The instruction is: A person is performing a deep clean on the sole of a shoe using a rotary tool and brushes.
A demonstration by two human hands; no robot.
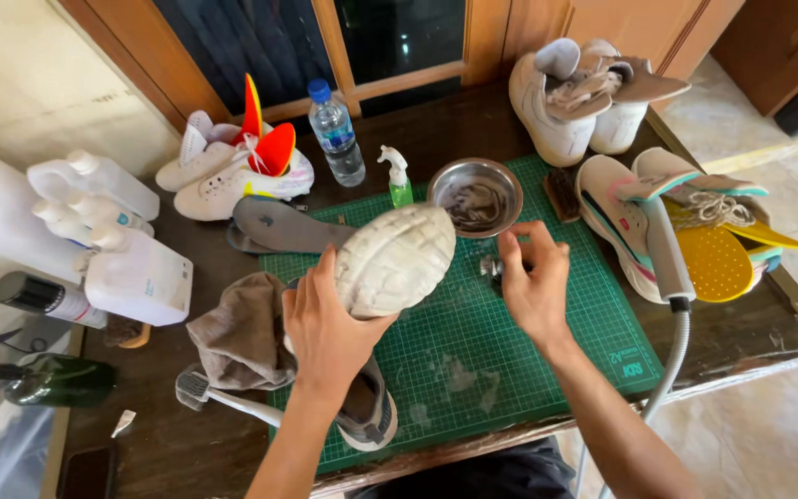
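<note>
My left hand [325,333] grips a white and grey sneaker [390,268], turned sole-up so its pale ribbed sole faces me, above the green cutting mat [510,351]. My right hand [536,277] hovers over the mat with its fingers closed around a small dark and silvery object [491,268], just below a steel bowl [475,196] that holds dark liquid and something like laces. What the small object is I cannot tell.
A crumpled grey cloth [240,337] and a white brush [198,388] lie left of the mat. Grey insoles [279,226], a water bottle [336,134], a small green spray bottle [399,180], white jugs [131,268] and three pairs of sneakers [233,171] [574,92] [658,222] crowd the dark table.
</note>
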